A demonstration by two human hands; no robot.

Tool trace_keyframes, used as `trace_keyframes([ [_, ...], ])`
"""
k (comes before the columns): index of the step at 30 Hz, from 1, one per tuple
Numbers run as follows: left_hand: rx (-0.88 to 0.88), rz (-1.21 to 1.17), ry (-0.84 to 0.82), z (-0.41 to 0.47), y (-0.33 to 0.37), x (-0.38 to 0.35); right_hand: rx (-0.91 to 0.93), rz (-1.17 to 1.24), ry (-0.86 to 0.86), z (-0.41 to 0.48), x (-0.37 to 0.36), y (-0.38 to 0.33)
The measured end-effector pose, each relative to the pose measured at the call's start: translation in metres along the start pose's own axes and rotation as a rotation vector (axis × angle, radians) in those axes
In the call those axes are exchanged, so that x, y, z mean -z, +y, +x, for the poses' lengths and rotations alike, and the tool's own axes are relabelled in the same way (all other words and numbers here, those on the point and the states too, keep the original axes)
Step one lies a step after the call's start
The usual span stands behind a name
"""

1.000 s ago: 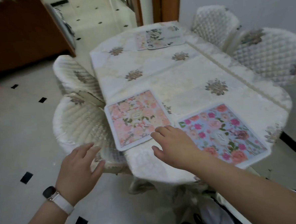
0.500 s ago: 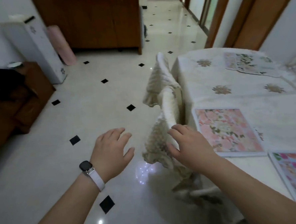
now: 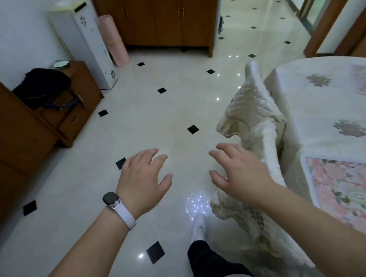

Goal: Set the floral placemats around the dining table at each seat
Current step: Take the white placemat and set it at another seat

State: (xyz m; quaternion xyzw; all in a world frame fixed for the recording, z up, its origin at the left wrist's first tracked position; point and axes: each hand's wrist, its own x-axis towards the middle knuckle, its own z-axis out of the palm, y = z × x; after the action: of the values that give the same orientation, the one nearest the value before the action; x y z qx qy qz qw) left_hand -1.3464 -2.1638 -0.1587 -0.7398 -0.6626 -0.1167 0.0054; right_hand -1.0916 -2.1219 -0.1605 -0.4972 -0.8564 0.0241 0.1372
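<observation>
Both hands hover over the tiled floor (image 3: 155,118) with fingers loosely spread and holding nothing, the left hand (image 3: 144,183) wearing a watch (image 3: 111,198) and the right hand (image 3: 240,173) just beside a covered chair (image 3: 255,116). A pink floral placemat (image 3: 348,192) lies flat on the table (image 3: 317,113) near its edge, beside that chair, and a second placemat (image 3: 365,82) lies farther along, cut off at the right.
</observation>
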Motion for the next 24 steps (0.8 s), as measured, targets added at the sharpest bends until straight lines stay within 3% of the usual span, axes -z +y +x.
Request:
trace_keyframes([
  [12, -0.009, 0.06, 0.048, 0.205, -0.059, -0.012, -0.001, 0.055, 0.062, 0.204, -0.036, 0.077],
  [24, -0.057, 0.089, -0.013, 0.32, -0.116, -0.031, -0.025, 0.019, 0.055, 0.324, -0.049, 0.103],
])
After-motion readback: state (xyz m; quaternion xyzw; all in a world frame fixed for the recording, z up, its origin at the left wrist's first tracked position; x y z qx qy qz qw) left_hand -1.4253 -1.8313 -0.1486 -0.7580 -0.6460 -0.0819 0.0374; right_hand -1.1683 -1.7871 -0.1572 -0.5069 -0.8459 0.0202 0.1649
